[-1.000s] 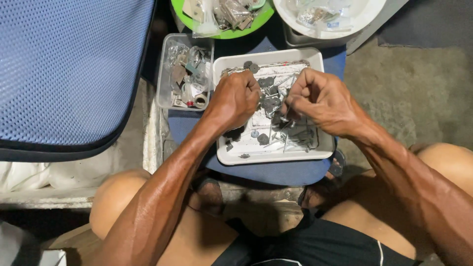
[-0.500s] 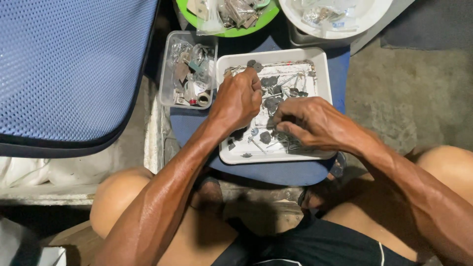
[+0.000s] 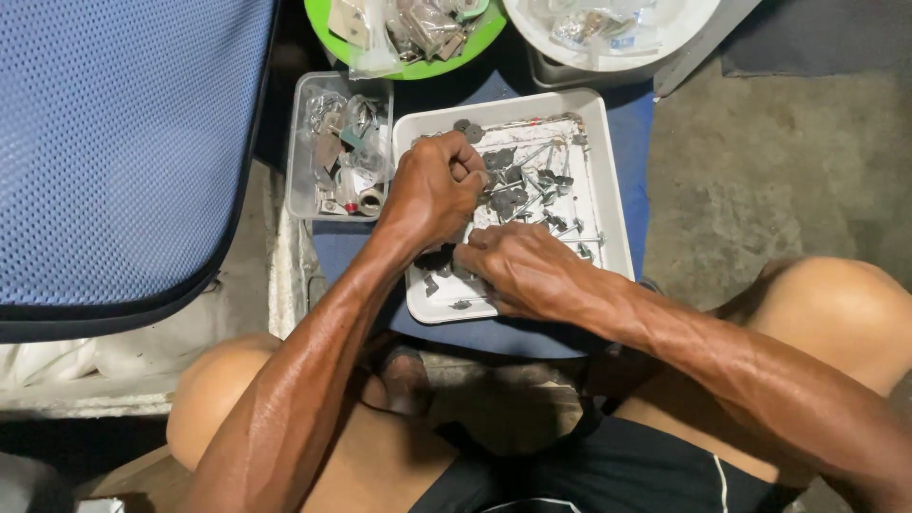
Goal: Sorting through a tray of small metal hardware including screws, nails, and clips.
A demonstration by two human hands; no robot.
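A white square tray (image 3: 611, 199) holds several small grey metal parts (image 3: 532, 180), such as screws and flat pieces. My left hand (image 3: 432, 185) hovers over the tray's left side in a closed fist, knuckles up; anything inside it is hidden. My right hand (image 3: 518, 271) lies low across the tray's near-left corner. Its fingers are curled down onto the small parts there, and the fingertips are hidden. The two hands are close together, almost touching.
The tray rests on a blue seat (image 3: 635, 133). A clear plastic box (image 3: 313, 142) of odd hardware stands to its left. A green bowl (image 3: 475, 43) and a white bowl (image 3: 665, 38) with packets are behind. A blue mesh chair back (image 3: 114, 142) fills the left. My bare knees are below.
My right hand has come down from above the tray's middle to its near-left corner, fingers now among the parts. The left fist has stayed roughly in place. The view has shifted slightly.
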